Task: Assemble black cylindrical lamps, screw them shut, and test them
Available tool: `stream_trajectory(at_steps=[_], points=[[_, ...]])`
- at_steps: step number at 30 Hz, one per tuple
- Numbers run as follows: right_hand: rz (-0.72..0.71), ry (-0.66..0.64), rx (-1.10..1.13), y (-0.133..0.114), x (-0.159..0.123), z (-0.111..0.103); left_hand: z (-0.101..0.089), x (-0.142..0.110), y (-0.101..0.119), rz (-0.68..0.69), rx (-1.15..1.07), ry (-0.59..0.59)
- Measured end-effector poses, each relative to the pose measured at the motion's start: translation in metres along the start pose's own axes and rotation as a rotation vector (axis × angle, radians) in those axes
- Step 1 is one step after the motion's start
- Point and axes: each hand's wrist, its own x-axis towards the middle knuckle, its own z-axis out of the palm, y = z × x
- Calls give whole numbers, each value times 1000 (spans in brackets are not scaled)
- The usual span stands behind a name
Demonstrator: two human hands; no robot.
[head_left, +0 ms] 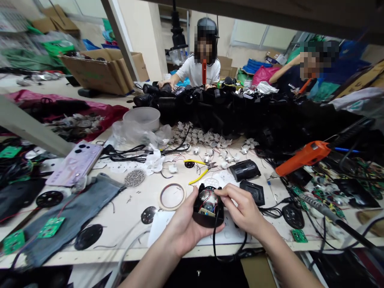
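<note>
An open black plastic housing rests in my left hand, whose fingers wrap beneath it and whose thumb lies along its left side. Inside the housing are red and blue wires, a silvery round part and a small circuit board. My right hand closes on the housing's upper right rim, index fingertip by the wires; whether it also pinches a wire I cannot tell. A black cable hangs from the housing. Beyond it lie yellow-handled cutters, a black cover and a roll of tape.
An orange electric screwdriver hangs at right, above circuit boards and a grey-handled tool. Small white motor-like parts are heaped ahead. A phone, blue cloth and dish of screws lie left. Two people sit opposite.
</note>
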Motion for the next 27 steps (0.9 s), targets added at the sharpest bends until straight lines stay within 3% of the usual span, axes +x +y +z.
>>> stream_trajectory(at_steps=[15,27], points=[[27,-18,7,3,-1,6,2,4,-5,38,-2,3],[41,79,9,2,-6,15,8,2,-7,98,56,82]])
